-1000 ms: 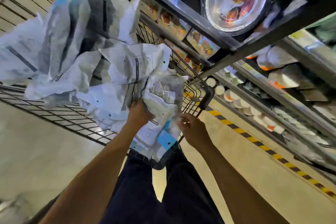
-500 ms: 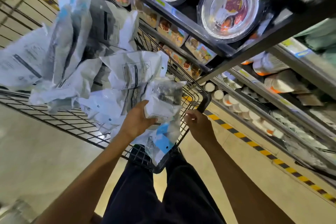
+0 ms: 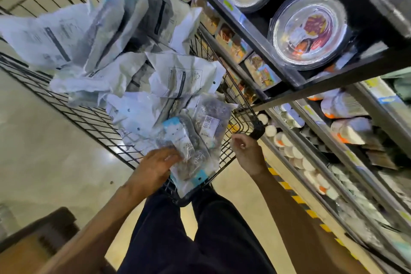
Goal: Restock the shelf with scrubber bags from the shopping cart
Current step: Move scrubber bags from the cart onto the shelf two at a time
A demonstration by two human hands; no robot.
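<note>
Gripping a scrubber bag [image 3: 196, 162] with left fingers [image 3: 171, 158], right fingers [image 3: 237, 141] curled on the cart rim [image 3: 251, 115].

One wide view only, worn on the head, facing forward and steeply down; it hangs close above the cart [image 3: 93, 115], which fills the upper left; the shelf [image 3: 255, 35] slants down the right side; the floor [image 3: 44, 140] lies left, the wearer's legs [image 3: 178, 229] at bottom.
</note>
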